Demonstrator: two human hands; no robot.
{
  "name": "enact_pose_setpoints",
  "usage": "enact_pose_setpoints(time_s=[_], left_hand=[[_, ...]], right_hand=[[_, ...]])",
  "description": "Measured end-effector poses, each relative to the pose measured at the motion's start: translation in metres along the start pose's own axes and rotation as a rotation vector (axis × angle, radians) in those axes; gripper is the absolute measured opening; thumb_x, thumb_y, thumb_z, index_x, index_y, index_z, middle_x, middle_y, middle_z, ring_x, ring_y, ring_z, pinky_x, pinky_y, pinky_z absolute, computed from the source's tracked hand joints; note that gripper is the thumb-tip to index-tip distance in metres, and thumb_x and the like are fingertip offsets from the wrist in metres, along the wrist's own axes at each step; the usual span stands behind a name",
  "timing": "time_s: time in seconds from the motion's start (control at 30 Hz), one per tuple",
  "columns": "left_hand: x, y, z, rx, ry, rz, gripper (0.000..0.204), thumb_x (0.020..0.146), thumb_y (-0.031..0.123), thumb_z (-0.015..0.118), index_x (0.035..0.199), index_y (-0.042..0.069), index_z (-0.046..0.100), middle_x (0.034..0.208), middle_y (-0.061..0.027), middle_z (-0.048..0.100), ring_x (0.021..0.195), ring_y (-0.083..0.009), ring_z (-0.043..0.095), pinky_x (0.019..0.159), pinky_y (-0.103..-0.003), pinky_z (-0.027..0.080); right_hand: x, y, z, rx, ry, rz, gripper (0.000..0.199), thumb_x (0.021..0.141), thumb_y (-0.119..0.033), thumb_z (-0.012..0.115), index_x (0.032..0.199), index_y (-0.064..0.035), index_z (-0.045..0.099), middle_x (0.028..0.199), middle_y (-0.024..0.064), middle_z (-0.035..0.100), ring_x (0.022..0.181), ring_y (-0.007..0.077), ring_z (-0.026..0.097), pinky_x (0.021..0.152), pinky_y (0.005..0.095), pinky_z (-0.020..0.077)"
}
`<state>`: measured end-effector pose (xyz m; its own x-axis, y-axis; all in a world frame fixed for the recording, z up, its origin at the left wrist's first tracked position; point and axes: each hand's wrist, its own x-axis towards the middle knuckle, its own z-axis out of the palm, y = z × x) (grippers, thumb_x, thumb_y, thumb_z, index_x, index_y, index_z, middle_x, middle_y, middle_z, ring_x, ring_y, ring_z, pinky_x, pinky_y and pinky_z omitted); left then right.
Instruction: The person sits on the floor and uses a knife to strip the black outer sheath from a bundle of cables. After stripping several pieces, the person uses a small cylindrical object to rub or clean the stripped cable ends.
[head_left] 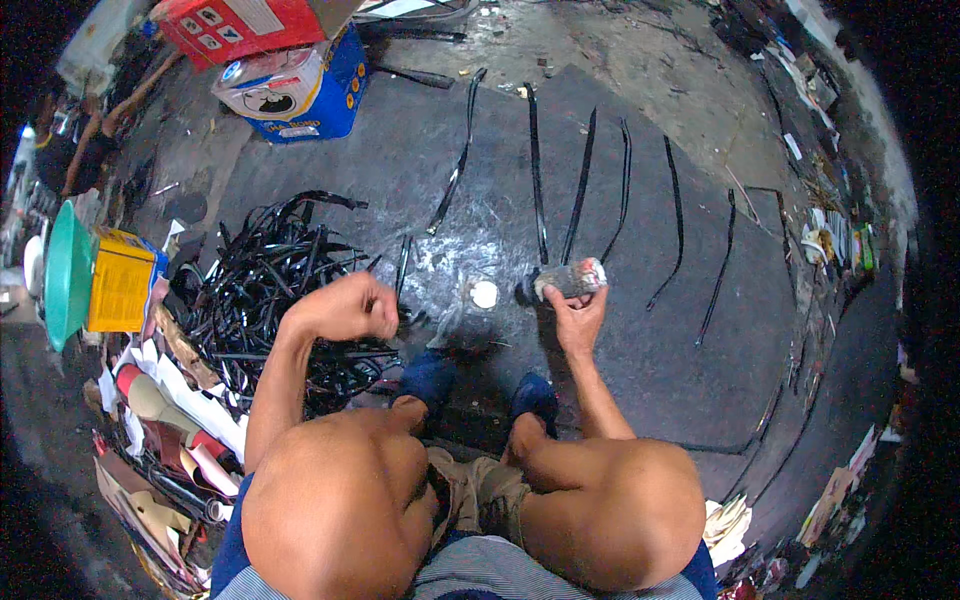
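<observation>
My right hand (580, 318) grips a short grey roll-shaped brush (568, 280) with a dark end, held above the dark board. Its bristles, if any, are blurred. My left hand (350, 307) is curled closed over the right side of a tangled pile of glossy black strips (265, 290); whatever lies in its fingers is hidden. One short black strip (403, 265) lies just beyond that hand. Farther out, several single black strips lie spaced apart, among them a long strip (536, 170) straight ahead and a curved strip (676, 220) to the right.
A dark board (640, 370) covers the floor before my feet. At the far left stand a blue-and-white tin (305, 95) and a red box (235, 30). A yellow tin (122, 280) and a green basin (67, 275) are at the left, above scraps (150, 400).
</observation>
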<state>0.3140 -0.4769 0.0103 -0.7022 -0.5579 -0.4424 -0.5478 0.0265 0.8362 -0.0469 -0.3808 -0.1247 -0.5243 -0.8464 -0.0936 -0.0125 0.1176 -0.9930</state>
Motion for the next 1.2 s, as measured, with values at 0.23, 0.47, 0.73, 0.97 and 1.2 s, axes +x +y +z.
enact_pose_setpoints(time_s=[0.23,0.47,0.73,0.97,1.2], left_hand=[[0.122,-0.05,0.058,-0.186,0.117,-0.189,0.014,0.08,0.013,0.072,0.079,0.0,0.074,0.076,-0.0066,0.073,0.074,-0.0156,0.065,0.071,-0.032,0.051],[0.173,-0.095,0.08,-0.072,0.24,-0.264,0.017,0.076,0.017,0.074,0.075,0.001,0.075,0.073,-0.0097,0.073,0.066,-0.0188,0.066,0.065,-0.037,0.052],[0.153,-0.049,0.08,0.345,0.252,-0.191,0.034,0.073,0.015,0.071,0.106,0.006,0.074,0.098,-0.0182,0.071,0.099,-0.0285,0.069,0.086,-0.041,0.053],[0.13,-0.052,0.106,-0.007,0.404,0.342,0.062,0.068,0.012,0.085,0.124,0.004,0.058,0.12,-0.0143,0.064,0.116,-0.029,0.062,0.097,-0.039,0.049],[0.142,-0.048,0.112,0.03,0.434,0.418,0.051,0.073,0.006,0.081,0.118,0.001,0.059,0.108,-0.016,0.064,0.102,-0.0349,0.065,0.085,-0.04,0.053]], right_hand=[[0.0,-0.016,0.003,0.011,0.023,0.012,0.07,0.077,-0.01,0.085,0.131,-0.0012,0.041,0.119,0.0153,0.061,0.1,0.0225,0.067,0.08,0.031,0.0574],[-0.013,-0.027,0.04,-0.157,-0.115,-0.119,0.063,0.076,-0.015,0.088,0.121,-0.001,0.047,0.101,0.0099,0.067,0.079,0.0141,0.067,0.065,0.0276,0.0551],[-0.031,0.005,0.068,-0.771,-0.304,-0.569,0.065,0.079,-0.026,0.08,0.13,-0.0022,0.047,0.111,0.0181,0.064,0.097,0.0371,0.067,0.076,0.0443,0.0581],[-0.034,0.002,0.063,-0.438,-0.377,-0.235,0.048,0.082,-0.005,0.074,0.124,-0.0048,0.052,0.107,0.0145,0.066,0.097,0.0289,0.067,0.09,0.0381,0.0537],[0.007,0.078,0.059,-0.336,-0.309,0.247,0.033,0.081,0.007,0.063,0.111,-0.0033,0.056,0.096,0.0048,0.066,0.074,0.0134,0.061,0.07,0.0274,0.0514]])
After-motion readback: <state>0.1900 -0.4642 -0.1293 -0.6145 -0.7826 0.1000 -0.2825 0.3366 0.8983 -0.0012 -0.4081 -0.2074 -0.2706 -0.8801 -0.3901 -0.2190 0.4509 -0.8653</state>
